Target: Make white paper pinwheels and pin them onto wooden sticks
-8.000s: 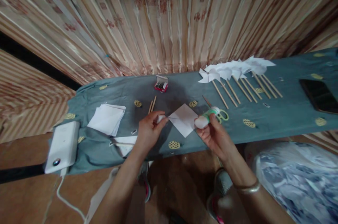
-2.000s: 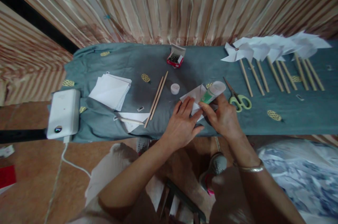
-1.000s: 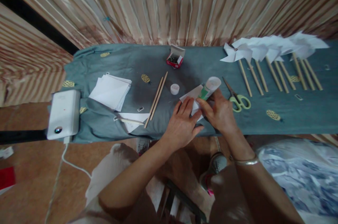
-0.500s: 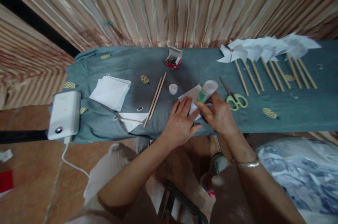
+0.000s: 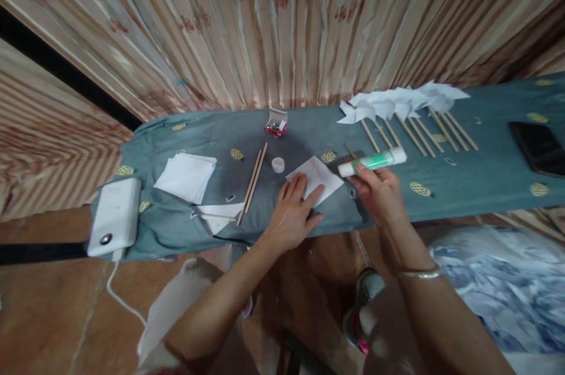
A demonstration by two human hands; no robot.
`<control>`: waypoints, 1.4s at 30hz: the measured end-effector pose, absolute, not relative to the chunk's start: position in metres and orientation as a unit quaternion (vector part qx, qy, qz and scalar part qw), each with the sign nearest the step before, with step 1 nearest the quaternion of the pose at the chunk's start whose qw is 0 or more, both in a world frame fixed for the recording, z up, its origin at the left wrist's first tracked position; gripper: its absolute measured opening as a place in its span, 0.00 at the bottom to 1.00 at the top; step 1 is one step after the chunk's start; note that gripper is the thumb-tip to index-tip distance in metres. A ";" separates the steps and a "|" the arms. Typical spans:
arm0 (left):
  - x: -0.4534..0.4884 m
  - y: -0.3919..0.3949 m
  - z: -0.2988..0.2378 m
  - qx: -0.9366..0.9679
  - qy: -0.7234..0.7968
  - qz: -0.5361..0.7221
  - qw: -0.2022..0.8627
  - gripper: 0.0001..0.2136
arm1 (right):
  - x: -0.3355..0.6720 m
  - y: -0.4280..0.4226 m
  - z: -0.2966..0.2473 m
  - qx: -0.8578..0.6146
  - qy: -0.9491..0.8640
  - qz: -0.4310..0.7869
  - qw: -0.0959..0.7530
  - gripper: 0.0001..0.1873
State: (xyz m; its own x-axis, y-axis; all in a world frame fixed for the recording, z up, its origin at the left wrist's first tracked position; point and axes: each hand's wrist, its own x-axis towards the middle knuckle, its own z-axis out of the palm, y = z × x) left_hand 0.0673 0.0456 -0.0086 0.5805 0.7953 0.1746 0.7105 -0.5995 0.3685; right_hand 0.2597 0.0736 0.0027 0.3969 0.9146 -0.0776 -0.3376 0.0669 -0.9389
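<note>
My left hand (image 5: 289,213) lies with its fingers spread on a white square of paper (image 5: 324,178), pressing it to the cloth. In my right hand (image 5: 379,195) is a green and white glue stick (image 5: 375,162), held nearly level just right of the paper. Its round white cap (image 5: 278,165) sits apart on the table, beyond my left hand. Only a bit of the scissors' blade (image 5: 349,151) shows behind the glue stick; the rest is hidden. Left of my left hand lie two wooden sticks (image 5: 253,181).
A stack of white paper (image 5: 188,178), a paper piece with a pencil-like stick (image 5: 216,217) and a white power bank (image 5: 115,216) lie on the left. An open red box of small metal pieces (image 5: 276,126) stands at the back. Several paper pinwheels (image 5: 397,107) and a phone (image 5: 538,148) are on the right.
My right hand has lifted the glue stick off the paper and moved it right, tipping it level. More of the paper shows under my left hand. The view has shifted, bringing in the phone.
</note>
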 end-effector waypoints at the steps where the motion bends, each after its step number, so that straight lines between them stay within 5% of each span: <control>1: 0.066 0.046 -0.008 0.879 0.425 0.171 0.131 0.28 | 0.261 0.074 0.003 -0.477 -0.263 0.492 0.679 0.16; 9: 0.032 0.083 0.004 0.798 0.500 0.330 0.064 0.23 | 0.260 0.069 0.011 -0.434 -0.197 0.564 0.674 0.14; 15: 0.023 0.112 -0.001 0.776 0.555 0.281 0.104 0.18 | 0.253 0.062 0.012 -0.429 -0.221 0.598 0.640 0.16; 20: 0.029 0.114 0.004 0.680 0.573 0.398 0.226 0.11 | 0.255 0.059 0.016 -0.397 -0.160 0.635 0.643 0.15; 24: 0.046 0.105 0.014 0.521 0.511 0.536 0.424 0.15 | 0.259 0.058 0.022 -0.360 -0.098 0.664 0.648 0.13; 30: 0.069 0.085 0.025 0.367 0.417 0.503 0.662 0.17 | 0.260 0.058 0.022 -0.338 -0.067 0.674 0.653 0.09; 42: 0.075 0.079 0.025 0.382 0.391 0.474 0.690 0.17 | 0.254 0.061 0.015 -0.351 -0.081 0.666 0.653 0.13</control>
